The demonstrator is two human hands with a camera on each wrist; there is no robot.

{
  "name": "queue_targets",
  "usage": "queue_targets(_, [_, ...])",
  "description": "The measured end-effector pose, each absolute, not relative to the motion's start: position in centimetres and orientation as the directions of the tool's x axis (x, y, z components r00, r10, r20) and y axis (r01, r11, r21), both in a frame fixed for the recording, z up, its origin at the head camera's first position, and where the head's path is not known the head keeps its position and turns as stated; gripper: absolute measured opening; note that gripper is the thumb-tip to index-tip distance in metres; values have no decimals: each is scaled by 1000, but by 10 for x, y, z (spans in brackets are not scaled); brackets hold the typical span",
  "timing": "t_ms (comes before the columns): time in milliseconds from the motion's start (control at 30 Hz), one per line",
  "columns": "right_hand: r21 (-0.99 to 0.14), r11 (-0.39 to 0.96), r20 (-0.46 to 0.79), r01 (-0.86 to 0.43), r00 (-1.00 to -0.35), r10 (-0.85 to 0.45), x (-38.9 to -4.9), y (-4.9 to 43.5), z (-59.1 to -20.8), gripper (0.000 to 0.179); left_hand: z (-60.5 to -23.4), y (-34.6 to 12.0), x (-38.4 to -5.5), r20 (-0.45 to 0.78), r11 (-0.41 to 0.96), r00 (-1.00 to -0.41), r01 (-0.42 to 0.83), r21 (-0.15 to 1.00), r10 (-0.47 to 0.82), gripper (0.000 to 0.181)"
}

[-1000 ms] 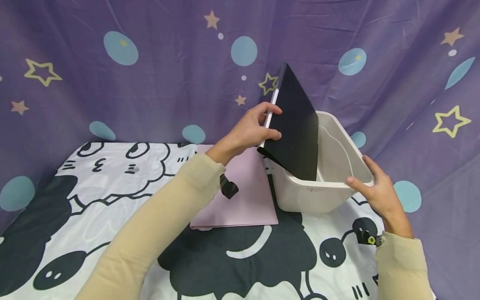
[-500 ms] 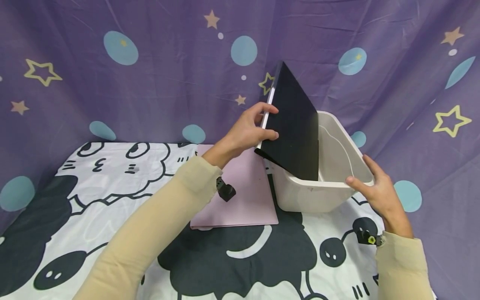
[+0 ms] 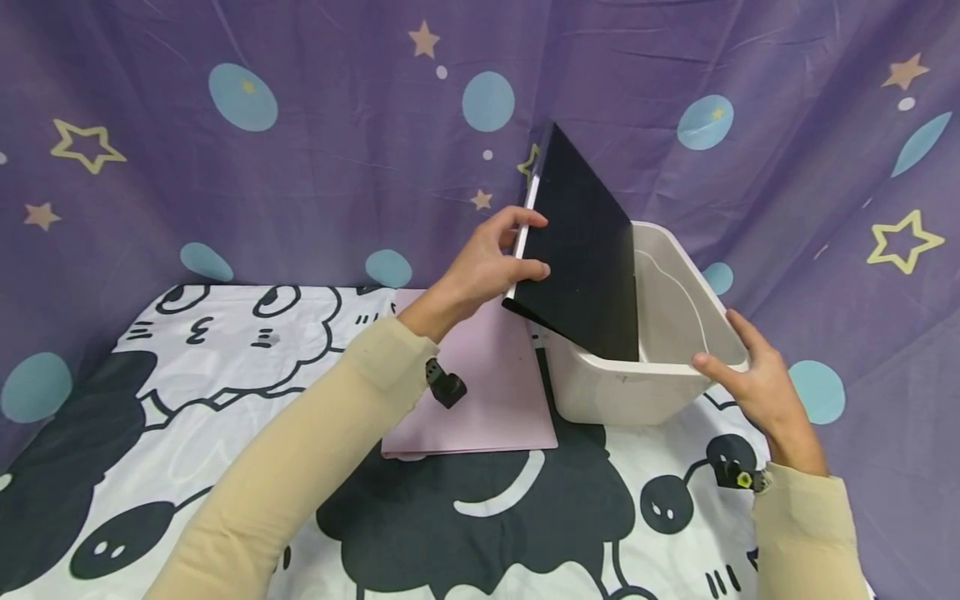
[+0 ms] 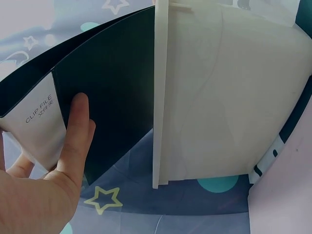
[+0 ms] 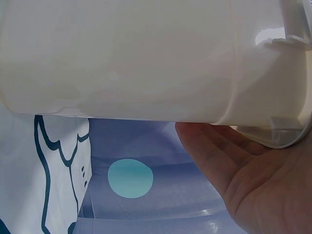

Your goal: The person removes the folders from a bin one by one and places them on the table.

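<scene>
A black clip file [image 3: 581, 250] slants out of a white plastic bin [image 3: 622, 396], its lower end inside the opening. My left hand [image 3: 480, 265] pinches it by the spine, thumb on the near cover and fingers at the far side. The white spine label [image 4: 36, 117], printed "CLIP FILE", shows in the left wrist view. My right hand [image 3: 761, 383] grips the bin's right front corner, thumb over the rim. In the right wrist view its fingers [image 5: 214, 141] lie along the bin's outer wall. The file's lower edge is hidden within the bin.
A pink folder [image 3: 491, 400] lies flat on the cartoon-printed cloth [image 3: 225, 483], left of the bin and beneath my left forearm. A purple curtain [image 3: 337, 167] with stars hangs right behind the bin and along the right side.
My left hand has shifted a little to the left, and the clip file leans further that way with it. My right hand and the bin stay where they were.
</scene>
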State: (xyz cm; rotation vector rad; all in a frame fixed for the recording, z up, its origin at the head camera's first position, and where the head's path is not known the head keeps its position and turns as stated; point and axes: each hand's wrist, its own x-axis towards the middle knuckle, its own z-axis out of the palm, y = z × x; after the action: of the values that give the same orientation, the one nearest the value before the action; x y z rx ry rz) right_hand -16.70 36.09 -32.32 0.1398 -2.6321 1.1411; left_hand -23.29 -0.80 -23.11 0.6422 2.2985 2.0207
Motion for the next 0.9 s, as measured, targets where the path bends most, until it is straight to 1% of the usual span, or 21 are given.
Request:
queue_targets(567, [-702, 681, 297, -206, -955, 17, -167, 361, -324, 84, -236, -13, -227, 225, -13, -925, 232, 973, 305, 53])
queue_targets(900, [-705, 679, 293, -205, -956, 16, -167, 360, -323, 84, -239, -14, -226, 242, -45, -930, 239, 970, 275, 54])
